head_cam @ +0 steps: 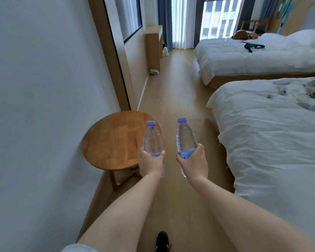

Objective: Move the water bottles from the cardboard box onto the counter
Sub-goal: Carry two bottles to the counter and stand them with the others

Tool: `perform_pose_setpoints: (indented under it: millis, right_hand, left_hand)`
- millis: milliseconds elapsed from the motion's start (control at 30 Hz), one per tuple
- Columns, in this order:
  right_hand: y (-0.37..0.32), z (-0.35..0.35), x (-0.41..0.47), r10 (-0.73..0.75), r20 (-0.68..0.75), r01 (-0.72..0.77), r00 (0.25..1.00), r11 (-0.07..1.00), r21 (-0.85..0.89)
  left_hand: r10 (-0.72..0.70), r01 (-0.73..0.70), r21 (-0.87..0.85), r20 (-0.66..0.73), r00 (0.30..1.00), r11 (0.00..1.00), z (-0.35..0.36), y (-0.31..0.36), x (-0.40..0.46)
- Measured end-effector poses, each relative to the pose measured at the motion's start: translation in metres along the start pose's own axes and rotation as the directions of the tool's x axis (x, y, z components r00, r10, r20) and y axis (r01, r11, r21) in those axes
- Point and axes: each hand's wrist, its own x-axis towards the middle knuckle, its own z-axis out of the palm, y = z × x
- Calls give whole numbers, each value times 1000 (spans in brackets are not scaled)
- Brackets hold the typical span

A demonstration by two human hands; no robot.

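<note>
Open floor [173, 91] runs between stool [115, 140] and bed [273, 142].

Left water bottle [152, 138]: clear plastic, lilac cap, upright, held at its lower half, in the air.
Right water bottle [185, 137]: same kind, tilted slightly left, label band partly hidden, probably blue and white.

A plain pale wall [40, 88] fills the left of the frame, ending at a wood-trimmed frame [109, 51] with a dark pane. Light wooden floor [171, 84] runs up the middle toward grey curtains [165, 20] and a bright window [220, 17] at the top. A round wooden stool [113, 140] stands against the wall, left of centre. Two beds [273, 142] with rumpled white covers fill the right side — the farther one [244, 57] at upper right — with a wooden cabinet [153, 46] opposite it.
</note>
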Motion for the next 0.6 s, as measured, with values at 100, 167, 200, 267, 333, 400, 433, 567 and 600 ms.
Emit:
perform_pose_setpoints:
  millis: [100,167,200,267,333,400,433,567,600]
  right_hand:
    - [-24,22,62,23,-21,-24,1000,1000,-5]
    - [-37,32,97,26,-43,-26,999,1000,0]
    - [-43,36,116,28,-55,-28,998,1000,0]
    - [-52,43,155,41,-68,-41,997,999,5]
    - [-58,51,191,61,-76,-60,995,998,23]
    - [-62,60,228,80,-89,-76,993,996,50]
    - [-64,64,247,84,-89,-79,992,995,58]
    - [-64,79,343,78,-73,-76,994,997,29]
    - [-65,82,371,77,-74,-75,994,997,31]
  left_hand:
    - [19,-20,16,10,1000,1000,15,28,67]
    - [50,-50,22,10,999,998,24,49,106]
    - [60,-61,16,10,998,998,29,59,124]
    - [59,-60,17,16,998,998,44,80,158]
    - [63,-64,45,33,997,997,63,98,187]
    - [69,-71,66,38,997,995,86,114,216]
    - [65,-68,71,38,997,995,99,123,231]
    - [62,-66,64,57,996,996,163,156,290]
    - [66,-69,57,61,996,996,180,165,307]
